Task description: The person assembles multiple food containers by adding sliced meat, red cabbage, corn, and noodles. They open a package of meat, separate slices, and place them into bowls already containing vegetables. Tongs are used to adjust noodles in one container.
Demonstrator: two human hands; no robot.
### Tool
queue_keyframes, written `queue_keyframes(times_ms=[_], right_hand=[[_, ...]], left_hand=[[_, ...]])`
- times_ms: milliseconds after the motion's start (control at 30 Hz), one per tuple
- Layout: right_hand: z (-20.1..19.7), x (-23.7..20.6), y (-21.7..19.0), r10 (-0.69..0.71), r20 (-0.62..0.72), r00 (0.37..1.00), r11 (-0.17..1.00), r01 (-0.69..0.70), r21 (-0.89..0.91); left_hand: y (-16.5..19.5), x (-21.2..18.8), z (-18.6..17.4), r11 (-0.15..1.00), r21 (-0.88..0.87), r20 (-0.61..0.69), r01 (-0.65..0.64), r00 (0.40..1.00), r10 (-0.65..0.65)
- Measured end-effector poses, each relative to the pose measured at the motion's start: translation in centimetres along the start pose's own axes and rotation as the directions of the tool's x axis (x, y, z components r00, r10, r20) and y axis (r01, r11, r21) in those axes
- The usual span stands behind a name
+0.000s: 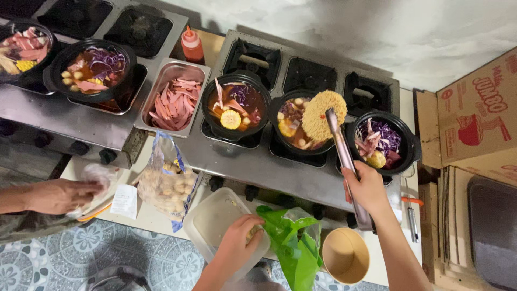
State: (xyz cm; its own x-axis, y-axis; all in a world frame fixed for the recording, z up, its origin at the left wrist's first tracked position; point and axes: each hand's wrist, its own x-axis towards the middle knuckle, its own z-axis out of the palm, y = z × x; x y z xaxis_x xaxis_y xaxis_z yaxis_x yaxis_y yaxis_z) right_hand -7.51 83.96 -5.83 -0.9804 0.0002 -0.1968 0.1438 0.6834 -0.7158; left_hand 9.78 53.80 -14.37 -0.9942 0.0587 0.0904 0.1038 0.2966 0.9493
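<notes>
Head view: the right hand [368, 188] grips metal tongs [339, 145], whose tips pinch a round dry noodle block [322, 115] over the middle black pot [298, 123] at twelve o'clock. A slack pinch could drop the block and splash hot broth. The left hand [237, 245], fingers curled, reaches into a clear plastic tub [207, 223] at six o'clock. Another person's hand [59, 195] rests at nine o'clock. A steel multi-burner stove [280, 167] stands on a pale worktop [148, 218]; the floor [70, 258] is patterned tile, and cardboard boxes [476, 118] are stacked at three o'clock.
</notes>
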Motion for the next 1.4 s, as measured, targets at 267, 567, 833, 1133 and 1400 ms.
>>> queue_keyframes(times_ms=[267,567,833,1133,1400], right_hand=[[0.6,0.0,-0.7,-0.025,-0.105,0.994,0.966,-0.004,-0.259],[-2.3,3.3,0.7,0.114,0.021,0.993,0.948,-0.102,-0.302],[-4.5,4.7,2.1,0.225,0.21,0.952,0.968,-0.242,0.061],[-3.2,5.8,4.9,0.28,0.299,0.912,0.924,-0.34,0.173],[-1.9,5.7,6.1,0.269,0.356,0.895,0.885,-0.375,0.276]], left_hand=[[-0.2,0.0,0.3,1.0,0.027,-0.009,0.014,1.0,-0.014],[-1.0,0.2,0.5,0.996,0.065,-0.023,-0.066,0.997,0.068],[-0.7,0.1,0.0,1.0,0.03,-0.008,0.009,1.0,-0.009],[-0.8,0.1,0.4,0.999,0.041,-0.053,0.011,0.999,-0.009],[-0.5,0.0,0.9,0.989,0.0,-0.004,0.15,0.989,-0.15]])
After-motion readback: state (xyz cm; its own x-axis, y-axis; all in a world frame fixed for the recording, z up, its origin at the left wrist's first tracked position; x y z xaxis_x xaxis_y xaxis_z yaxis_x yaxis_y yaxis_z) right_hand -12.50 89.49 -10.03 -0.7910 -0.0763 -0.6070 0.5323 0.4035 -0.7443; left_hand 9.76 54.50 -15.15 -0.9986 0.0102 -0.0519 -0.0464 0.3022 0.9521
